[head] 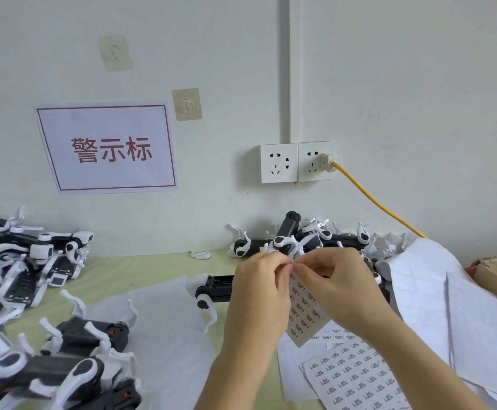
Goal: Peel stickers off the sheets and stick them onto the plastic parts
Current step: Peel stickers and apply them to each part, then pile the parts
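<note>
Fingers [281, 263] of our left hand [259, 287] and right hand [337, 281] curl, pinching the sticker strip's [306, 310] top edge | step: peeling | strip hangs just before the black part [216, 288] | next: free one sticker, press onto that part.

The right hand [339, 285] is covering the far end of the black plastic part [214, 288], while print on the sticker strip [305, 312] beside it is blurring.

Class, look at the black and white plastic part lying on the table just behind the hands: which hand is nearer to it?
Left. The left hand overlaps the plastic part at its right end; the right hand is further right, beyond the held sticker sheet.
</note>
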`<state>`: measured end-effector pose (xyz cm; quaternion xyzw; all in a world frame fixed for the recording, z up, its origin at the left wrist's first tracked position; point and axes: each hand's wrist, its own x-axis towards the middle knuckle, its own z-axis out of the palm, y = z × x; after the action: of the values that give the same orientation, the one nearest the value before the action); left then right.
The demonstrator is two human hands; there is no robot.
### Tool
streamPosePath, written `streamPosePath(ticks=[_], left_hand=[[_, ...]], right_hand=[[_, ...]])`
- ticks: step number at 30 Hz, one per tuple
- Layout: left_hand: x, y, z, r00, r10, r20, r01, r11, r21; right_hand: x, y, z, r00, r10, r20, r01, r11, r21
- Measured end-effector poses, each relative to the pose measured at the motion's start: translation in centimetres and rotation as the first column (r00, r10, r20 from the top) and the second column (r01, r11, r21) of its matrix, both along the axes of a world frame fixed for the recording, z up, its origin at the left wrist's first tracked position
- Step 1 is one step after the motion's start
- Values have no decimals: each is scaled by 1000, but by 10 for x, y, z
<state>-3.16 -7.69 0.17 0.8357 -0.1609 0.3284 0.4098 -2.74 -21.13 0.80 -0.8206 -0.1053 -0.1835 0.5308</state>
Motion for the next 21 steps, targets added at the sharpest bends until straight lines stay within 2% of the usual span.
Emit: streamPosePath(ticks=[4, 12, 21], left_hand=[[2, 3, -1, 999, 12, -47, -9, 997, 75], [0, 2, 1, 999, 41, -33, -35, 989, 147], [1, 5, 1, 1000, -7, -8, 7, 995, 100]], right_hand=[[-3, 4, 0, 1000, 14, 25, -11, 994, -108], [-7, 6, 3, 998, 55, 13, -55, 998, -42], [-8, 4, 6, 998, 59, 13, -59, 998, -26]])
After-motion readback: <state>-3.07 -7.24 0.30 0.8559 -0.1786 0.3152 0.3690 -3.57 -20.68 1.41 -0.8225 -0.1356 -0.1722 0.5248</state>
